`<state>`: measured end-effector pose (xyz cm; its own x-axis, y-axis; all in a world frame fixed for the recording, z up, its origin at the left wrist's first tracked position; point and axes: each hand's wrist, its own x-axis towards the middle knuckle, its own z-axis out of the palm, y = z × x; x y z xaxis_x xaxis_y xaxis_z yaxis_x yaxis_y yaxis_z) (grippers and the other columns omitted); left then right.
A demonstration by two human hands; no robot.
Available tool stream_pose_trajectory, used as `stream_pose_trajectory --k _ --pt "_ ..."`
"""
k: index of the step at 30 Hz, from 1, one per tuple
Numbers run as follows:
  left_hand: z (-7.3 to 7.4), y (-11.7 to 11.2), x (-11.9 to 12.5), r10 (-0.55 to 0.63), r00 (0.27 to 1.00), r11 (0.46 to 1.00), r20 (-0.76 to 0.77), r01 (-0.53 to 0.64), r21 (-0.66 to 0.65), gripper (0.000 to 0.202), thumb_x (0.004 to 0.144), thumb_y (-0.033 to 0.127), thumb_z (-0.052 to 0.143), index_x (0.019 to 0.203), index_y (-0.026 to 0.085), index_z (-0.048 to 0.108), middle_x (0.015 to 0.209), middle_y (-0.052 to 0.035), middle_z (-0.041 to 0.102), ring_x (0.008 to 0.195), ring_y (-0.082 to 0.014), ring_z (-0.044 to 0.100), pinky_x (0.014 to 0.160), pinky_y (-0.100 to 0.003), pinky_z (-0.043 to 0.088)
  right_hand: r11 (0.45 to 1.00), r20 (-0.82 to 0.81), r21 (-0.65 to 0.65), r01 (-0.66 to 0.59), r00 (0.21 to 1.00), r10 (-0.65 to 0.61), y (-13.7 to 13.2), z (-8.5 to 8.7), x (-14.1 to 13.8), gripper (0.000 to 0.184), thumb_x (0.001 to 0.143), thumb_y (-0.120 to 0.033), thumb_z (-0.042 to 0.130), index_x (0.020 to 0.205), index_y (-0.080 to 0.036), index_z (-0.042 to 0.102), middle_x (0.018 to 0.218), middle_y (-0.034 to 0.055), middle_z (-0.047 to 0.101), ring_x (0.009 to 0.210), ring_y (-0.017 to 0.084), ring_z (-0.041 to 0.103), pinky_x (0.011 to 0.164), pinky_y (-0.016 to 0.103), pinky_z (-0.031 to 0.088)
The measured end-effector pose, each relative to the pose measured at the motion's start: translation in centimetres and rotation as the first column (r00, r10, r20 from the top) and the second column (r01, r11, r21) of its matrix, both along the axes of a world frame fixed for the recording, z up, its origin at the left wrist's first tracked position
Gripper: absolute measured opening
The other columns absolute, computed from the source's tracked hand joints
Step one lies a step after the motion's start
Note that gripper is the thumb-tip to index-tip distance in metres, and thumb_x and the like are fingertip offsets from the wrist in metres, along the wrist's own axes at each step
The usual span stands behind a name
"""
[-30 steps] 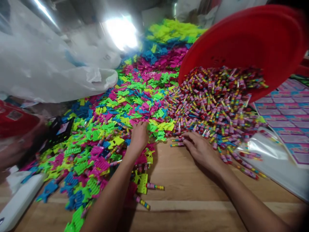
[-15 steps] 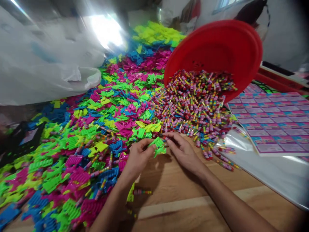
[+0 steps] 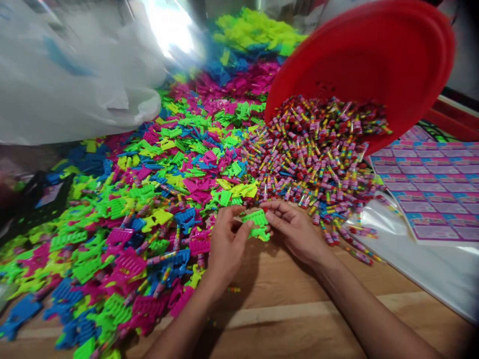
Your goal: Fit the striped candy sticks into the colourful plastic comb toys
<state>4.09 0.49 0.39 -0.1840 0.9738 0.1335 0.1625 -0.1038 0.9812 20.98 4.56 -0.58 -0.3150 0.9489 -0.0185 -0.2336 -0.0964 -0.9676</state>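
Note:
My left hand [image 3: 226, 239] and my right hand [image 3: 294, 227] meet over the wooden table [image 3: 284, 299], both pinching one small green plastic piece [image 3: 256, 222] between their fingertips. Whether the right hand also holds a candy roll against it is hidden. Just beyond the hands lies a heap of small wrapped candy rolls [image 3: 318, 149] spilling out of a tilted red basin [image 3: 359, 65]. To the left spreads a wide heap of green, pink, blue and yellow plastic pieces [image 3: 142, 209].
A big clear plastic bag [image 3: 71, 85] bulges at the back left. Printed pink and blue card sheets [image 3: 437, 184] lie at the right on a clear plastic sleeve [image 3: 422, 259]. Stray candy rolls [image 3: 359, 249] lie beside the sleeve.
One second ago my left hand reached into the plastic pieces and my right hand touched the candy rolls. Both hands have since come together on a green piece.

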Motion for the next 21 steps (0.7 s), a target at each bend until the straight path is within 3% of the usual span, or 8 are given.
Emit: stream_pose_trajectory --k 3,7,10,13,17,21 --pt "-0.1 -0.5 0.3 -0.109 0.967 0.983 -0.229 0.139 0.122 0.023 0.089 0.032 0.066 0.109 0.021 0.068 0.116 -0.0099 0.064 0.111 -0.0245 0.06 0.094 -0.036 0.048 0.997 -0.056 -0.069 0.024 0.998 -0.028 0.1 -0.3 0.0 0.035 0.08 -0.042 0.08 0.106 -0.021 0.067 0.085 -0.0003 0.064 0.068 0.012 0.058 0.063 0.024 0.047" --pt "-0.7 -0.8 0.7 -0.212 0.95 0.97 -0.23 0.233 0.069 0.05 0.079 0.035 0.079 0.125 0.025 0.063 0.125 -0.0099 0.065 0.118 -0.0291 0.059 0.1 -0.041 0.046 0.999 -0.037 -0.048 0.0 0.999 -0.002 0.1 -0.4 0.1 0.036 0.083 -0.043 0.078 0.11 -0.022 0.067 0.082 -0.0005 0.064 0.069 0.012 0.059 0.065 0.025 0.048" --pt "-0.9 -0.7 0.9 -0.162 0.983 0.987 -0.087 0.163 0.007 0.035 0.086 0.032 0.069 0.121 0.024 0.066 0.11 -0.0075 0.072 0.105 -0.0264 0.064 0.094 -0.037 0.047 0.998 0.039 0.026 -0.053 0.998 0.052 -0.1 -0.1 0.2 0.034 0.087 -0.044 0.073 0.113 -0.022 0.067 0.082 0.0006 0.065 0.074 0.015 0.061 0.069 0.027 0.049" --pt "-0.8 -0.4 0.9 -0.063 0.986 0.995 0.154 0.075 -0.073 0.023 0.085 0.03 0.068 0.106 0.02 0.07 0.1 -0.0061 0.074 0.091 -0.0216 0.065 0.084 -0.03 0.048 0.989 0.216 0.14 -0.037 0.976 0.006 -0.3 0.5 0.2 0.029 0.09 -0.042 0.069 0.111 -0.022 0.069 0.091 0.002 0.067 0.08 0.015 0.06 0.072 0.027 0.047" --pt "-0.8 0.1 0.7 0.02 0.88 0.97 0.474 0.098 -0.224 0.025 0.075 0.031 0.078 0.092 0.016 0.068 0.081 -0.0018 0.07 0.07 -0.0139 0.06 0.067 -0.024 0.045 0.97 0.337 0.237 -0.062 0.941 -0.022 -0.4 0.9 0.2 0.026 0.092 -0.04 0.064 0.109 -0.021 0.07 0.104 0.0044 0.07 0.092 0.019 0.062 0.08 0.03 0.048" --pt "-0.7 0.3 0.8 0.051 0.799 0.966 0.599 0.113 -0.232 0.029 0.07 0.029 0.081 0.091 0.016 0.066 0.079 0.0 0.068 0.067 -0.0119 0.06 0.066 -0.024 0.046 0.968 0.33 0.243 -0.063 0.944 -0.022 -0.4 0.6 0.0 0.027 0.092 -0.04 0.063 0.111 -0.022 0.069 0.11 0.0055 0.071 0.1 0.022 0.063 0.086 0.035 0.048"
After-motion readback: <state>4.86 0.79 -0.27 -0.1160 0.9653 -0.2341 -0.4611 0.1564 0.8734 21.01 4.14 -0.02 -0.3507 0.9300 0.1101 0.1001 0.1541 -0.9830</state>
